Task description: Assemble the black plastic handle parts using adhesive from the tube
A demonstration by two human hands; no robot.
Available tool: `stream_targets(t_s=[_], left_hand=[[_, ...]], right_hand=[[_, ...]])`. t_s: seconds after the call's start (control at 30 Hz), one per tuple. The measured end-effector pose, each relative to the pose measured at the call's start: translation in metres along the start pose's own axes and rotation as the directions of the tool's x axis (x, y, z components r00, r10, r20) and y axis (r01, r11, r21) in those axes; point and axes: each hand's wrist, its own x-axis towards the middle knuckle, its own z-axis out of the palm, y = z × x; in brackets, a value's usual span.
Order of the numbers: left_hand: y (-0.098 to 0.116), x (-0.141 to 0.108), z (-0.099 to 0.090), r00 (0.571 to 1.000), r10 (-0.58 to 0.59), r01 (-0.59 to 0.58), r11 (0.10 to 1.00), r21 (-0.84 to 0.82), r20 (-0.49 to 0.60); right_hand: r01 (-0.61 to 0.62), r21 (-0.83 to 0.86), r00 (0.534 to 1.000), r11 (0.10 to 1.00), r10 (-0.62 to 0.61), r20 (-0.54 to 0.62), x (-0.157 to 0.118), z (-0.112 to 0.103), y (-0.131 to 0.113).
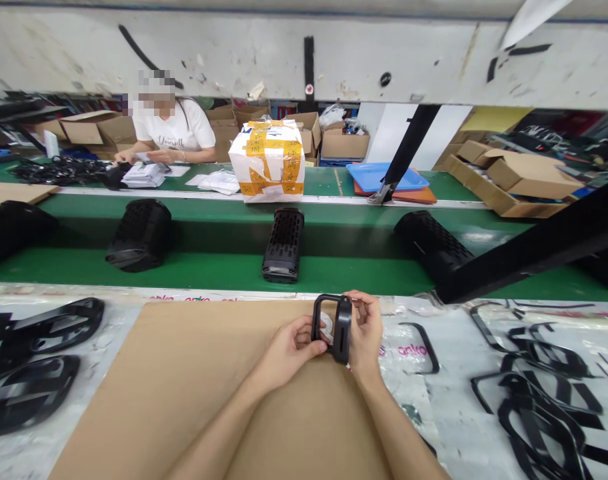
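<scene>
Both my hands hold a black plastic frame up above the cardboard sheet. Fingers and thumb of my left hand pinch the thin side of the frame. Wrapped around its broader, slotted side is my right hand. Through the frame's opening a whitish round patch shows; I cannot tell what it is. To the right of my right hand, a thin black bracket lies on the plastic-covered table.
A green conveyor belt carries several black perforated housings. Several black frames lie at right, larger black panels at left. A slanted black post crosses the right side. Across the belt, a person handles papers near a taped box.
</scene>
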Motion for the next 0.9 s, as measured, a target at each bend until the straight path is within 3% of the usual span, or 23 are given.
stream_targets(t_s=[0.9], left_hand=[[-0.0079, 0.0038, 0.0077, 0.996, -0.016, 0.007, 0.994, -0.108, -0.084]], right_hand=[[0.058, -0.035, 0.998, 0.998, -0.057, 0.017, -0.0024, -0.0007, 0.0063]])
